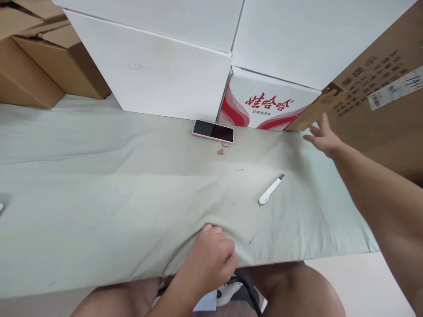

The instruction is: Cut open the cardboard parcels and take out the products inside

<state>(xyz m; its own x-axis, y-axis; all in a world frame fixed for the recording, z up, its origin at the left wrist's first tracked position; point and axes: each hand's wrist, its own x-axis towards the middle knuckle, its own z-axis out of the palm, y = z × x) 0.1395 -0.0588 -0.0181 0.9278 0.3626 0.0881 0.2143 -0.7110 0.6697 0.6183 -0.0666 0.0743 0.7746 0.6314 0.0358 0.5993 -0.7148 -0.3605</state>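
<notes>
My left hand (214,253) is curled into a fist and rests on the pale green cloth (99,198) at the table's front edge, where the fabric creases around it. Nothing shows in its fingers. Out to the right, my right hand (324,136) has its fingers spread and holds nothing. It is nearest a flat brown cardboard piece (310,111) that leans beside the white and red box (267,103); whether they touch is unclear. Between the hands lies a white utility knife (270,190), its blade out and pointing away to the upper right.
A phone (213,131) lies before the stacked white boxes (158,66), with small brown scraps (220,152) close to it. Brown cartons (62,61) stand at the back left. A large printed cardboard box (383,114) rises along the right side.
</notes>
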